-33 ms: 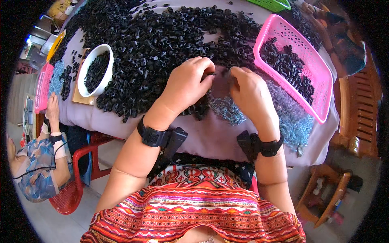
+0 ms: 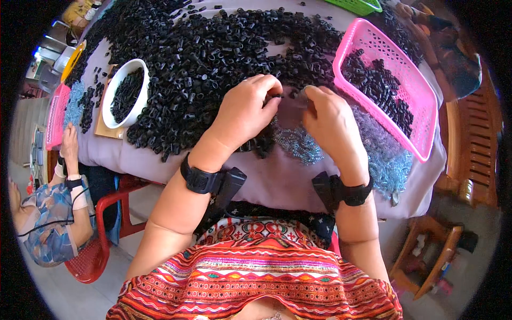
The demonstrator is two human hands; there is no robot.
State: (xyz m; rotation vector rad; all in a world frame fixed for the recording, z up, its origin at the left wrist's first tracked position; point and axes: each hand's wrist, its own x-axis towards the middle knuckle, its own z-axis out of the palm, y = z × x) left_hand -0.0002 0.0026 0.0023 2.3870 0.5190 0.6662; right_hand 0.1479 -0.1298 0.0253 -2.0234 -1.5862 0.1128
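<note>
Over the near edge of a large heap of small black plastic pieces, my left hand is curled, with one small black plastic piece pinched between thumb and fingers. Just to its right, my right hand has its fingers bent in toward the thumb. Whatever those fingertips hold, if anything, is too small and hidden to make out. Below and between the hands lies a pile of small clear-blue coil-like pieces, which continues on the right under my right wrist.
A pink basket holding black pieces stands at the right. To the left is a white bowl of black pieces on a board. A green basket sits at the far edge. Another person's hand rests at the table's left edge near a red chair.
The fingertips of my right hand have shifted very slightly upward. My left hand stays in place with the black piece.
</note>
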